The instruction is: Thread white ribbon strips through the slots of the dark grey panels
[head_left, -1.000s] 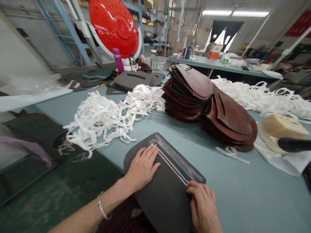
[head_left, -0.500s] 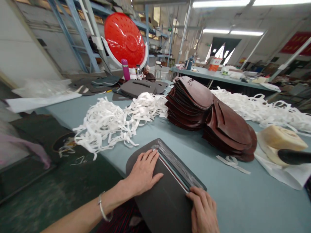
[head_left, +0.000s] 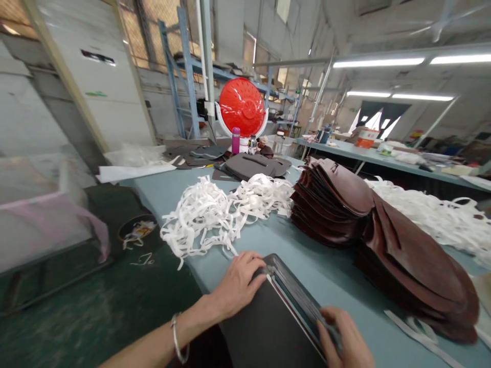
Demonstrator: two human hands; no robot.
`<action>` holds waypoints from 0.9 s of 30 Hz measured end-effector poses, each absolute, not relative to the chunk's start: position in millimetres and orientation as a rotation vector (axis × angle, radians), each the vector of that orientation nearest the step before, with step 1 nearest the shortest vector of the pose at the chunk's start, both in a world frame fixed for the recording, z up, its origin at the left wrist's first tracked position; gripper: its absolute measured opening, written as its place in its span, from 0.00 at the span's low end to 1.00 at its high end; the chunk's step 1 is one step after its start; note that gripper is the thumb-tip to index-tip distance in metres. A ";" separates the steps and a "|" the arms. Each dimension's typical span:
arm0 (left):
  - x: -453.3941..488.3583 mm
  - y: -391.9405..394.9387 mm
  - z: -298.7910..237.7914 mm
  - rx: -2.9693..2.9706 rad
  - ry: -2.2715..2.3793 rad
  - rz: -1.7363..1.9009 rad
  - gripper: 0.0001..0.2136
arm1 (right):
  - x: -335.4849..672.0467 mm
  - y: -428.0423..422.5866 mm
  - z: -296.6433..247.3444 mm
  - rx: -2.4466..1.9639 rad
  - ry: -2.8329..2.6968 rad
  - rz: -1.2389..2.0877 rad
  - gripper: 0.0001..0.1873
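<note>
A dark grey rounded leather panel (head_left: 264, 327) with a long slot edged in shiny strips lies at the near edge of the blue-grey table (head_left: 161, 189). My left hand (head_left: 240, 281) rests on the panel's far left end, fingers curled down over its edge. At the bottom of the view my right hand (head_left: 347, 342) pinches the strip along the slot; it is partly cut off by the frame.
A heap of white paper strips (head_left: 218, 212) lies just beyond the panel. Stacks of brown leather pieces (head_left: 345, 204) stand to the right, with more white strips (head_left: 433, 214) behind. Grey panels (head_left: 249, 166), a pink bottle (head_left: 235, 140) and a red fan (head_left: 242, 106) sit at the far end.
My view has tilted up and swung left, so the panel sits lower in the frame. My left hand's fingers curled over the panel's end, and my right hand moved onto the slot's strip.
</note>
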State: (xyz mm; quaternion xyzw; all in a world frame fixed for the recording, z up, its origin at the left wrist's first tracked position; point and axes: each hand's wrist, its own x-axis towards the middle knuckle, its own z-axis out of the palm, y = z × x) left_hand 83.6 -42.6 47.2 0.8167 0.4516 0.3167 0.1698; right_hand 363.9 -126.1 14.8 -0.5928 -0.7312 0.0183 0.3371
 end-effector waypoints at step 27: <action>106.2 121.7 26.7 2.608 1.422 0.701 0.26 | 329.3 -70.3 33.5 -1.832 -1.345 0.501 0.11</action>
